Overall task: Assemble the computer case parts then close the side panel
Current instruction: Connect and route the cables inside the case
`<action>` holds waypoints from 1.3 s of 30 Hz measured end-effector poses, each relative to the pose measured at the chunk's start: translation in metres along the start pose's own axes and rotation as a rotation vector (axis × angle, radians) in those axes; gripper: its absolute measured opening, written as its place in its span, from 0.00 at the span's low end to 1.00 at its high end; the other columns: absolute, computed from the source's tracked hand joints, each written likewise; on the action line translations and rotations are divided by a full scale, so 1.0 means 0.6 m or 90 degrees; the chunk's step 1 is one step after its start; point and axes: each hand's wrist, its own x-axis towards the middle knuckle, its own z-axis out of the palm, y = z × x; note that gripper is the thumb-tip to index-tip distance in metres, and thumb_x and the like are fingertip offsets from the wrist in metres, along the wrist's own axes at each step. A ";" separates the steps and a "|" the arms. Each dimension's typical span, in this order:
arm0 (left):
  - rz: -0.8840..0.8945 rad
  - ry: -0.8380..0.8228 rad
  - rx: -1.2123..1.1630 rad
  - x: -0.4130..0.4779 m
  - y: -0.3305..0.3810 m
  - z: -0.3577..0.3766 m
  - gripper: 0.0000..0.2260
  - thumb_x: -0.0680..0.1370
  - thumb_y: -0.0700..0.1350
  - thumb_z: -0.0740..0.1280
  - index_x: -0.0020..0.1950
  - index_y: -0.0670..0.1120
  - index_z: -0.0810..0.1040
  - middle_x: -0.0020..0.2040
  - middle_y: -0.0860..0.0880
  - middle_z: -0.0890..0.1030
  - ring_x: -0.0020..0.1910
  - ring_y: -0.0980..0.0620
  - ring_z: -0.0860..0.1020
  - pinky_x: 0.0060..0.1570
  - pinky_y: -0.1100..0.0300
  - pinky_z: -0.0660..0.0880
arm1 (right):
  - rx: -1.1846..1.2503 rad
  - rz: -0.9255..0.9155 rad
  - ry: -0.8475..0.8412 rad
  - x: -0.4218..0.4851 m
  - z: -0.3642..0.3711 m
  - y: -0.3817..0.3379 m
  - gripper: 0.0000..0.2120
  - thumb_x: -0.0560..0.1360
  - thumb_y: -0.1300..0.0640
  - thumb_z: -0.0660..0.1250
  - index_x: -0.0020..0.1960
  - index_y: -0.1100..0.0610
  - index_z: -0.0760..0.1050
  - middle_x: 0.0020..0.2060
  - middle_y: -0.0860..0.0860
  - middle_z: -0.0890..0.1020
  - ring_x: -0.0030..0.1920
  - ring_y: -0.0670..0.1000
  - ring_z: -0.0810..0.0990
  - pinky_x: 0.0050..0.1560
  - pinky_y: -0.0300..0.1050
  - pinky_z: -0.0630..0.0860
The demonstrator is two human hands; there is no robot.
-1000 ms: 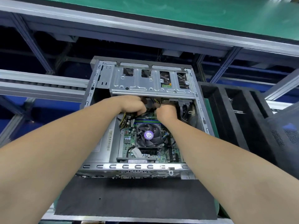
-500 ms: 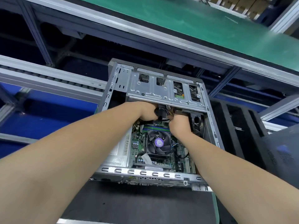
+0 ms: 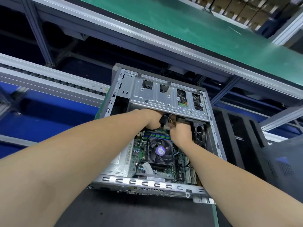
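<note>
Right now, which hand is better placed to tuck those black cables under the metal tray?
Probably the left. The left hand grips the black cables just beneath the edge of the metal tray. The right hand sits lower, beside them, its fingertips hidden.

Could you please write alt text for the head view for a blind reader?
The left hand grips cables under the drive cage of an open computer case; the right hand works beside it, above the CPU fan.

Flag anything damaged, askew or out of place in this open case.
Nothing stands out. The computer case lies open on its side; the left hand and right hand meet at a cable bundle beneath the drive cage.
</note>
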 end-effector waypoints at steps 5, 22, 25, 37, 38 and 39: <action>-0.009 -0.021 0.030 0.008 -0.010 0.000 0.13 0.84 0.51 0.57 0.58 0.45 0.76 0.52 0.46 0.73 0.49 0.46 0.71 0.50 0.55 0.67 | 0.007 0.003 0.004 0.005 0.001 0.004 0.13 0.83 0.62 0.62 0.55 0.69 0.83 0.48 0.66 0.84 0.49 0.63 0.83 0.43 0.50 0.78; 0.010 -0.012 -0.138 0.001 -0.002 -0.009 0.18 0.85 0.50 0.52 0.68 0.45 0.75 0.72 0.39 0.73 0.65 0.39 0.73 0.60 0.50 0.67 | 0.023 -0.032 0.002 0.005 0.004 0.006 0.10 0.85 0.62 0.63 0.59 0.65 0.82 0.53 0.62 0.85 0.52 0.62 0.83 0.50 0.51 0.80; 0.018 0.013 -0.143 0.000 -0.003 -0.009 0.20 0.87 0.46 0.49 0.77 0.45 0.68 0.77 0.41 0.68 0.73 0.42 0.68 0.70 0.51 0.63 | 0.018 -0.031 -0.005 0.008 0.004 0.007 0.09 0.84 0.63 0.63 0.58 0.63 0.82 0.53 0.60 0.85 0.53 0.61 0.83 0.50 0.49 0.78; 0.016 0.068 -0.073 0.005 -0.006 0.010 0.18 0.87 0.47 0.54 0.74 0.42 0.72 0.70 0.40 0.75 0.69 0.40 0.73 0.66 0.49 0.68 | 0.124 0.066 -0.039 0.021 0.002 0.012 0.10 0.84 0.56 0.67 0.61 0.58 0.83 0.48 0.54 0.84 0.45 0.53 0.76 0.40 0.42 0.67; 0.018 0.066 -0.075 0.006 -0.006 0.009 0.18 0.87 0.46 0.54 0.74 0.42 0.71 0.71 0.40 0.75 0.69 0.40 0.73 0.66 0.49 0.69 | 0.111 0.075 -0.052 0.022 -0.001 0.011 0.11 0.84 0.55 0.66 0.62 0.58 0.83 0.44 0.52 0.84 0.45 0.52 0.75 0.39 0.43 0.66; 0.000 0.058 -0.090 0.007 -0.004 0.010 0.17 0.87 0.45 0.54 0.74 0.42 0.71 0.71 0.40 0.75 0.69 0.40 0.73 0.66 0.49 0.69 | 0.125 0.084 -0.055 0.019 -0.006 0.008 0.11 0.84 0.55 0.67 0.63 0.58 0.83 0.41 0.50 0.82 0.44 0.52 0.75 0.38 0.44 0.66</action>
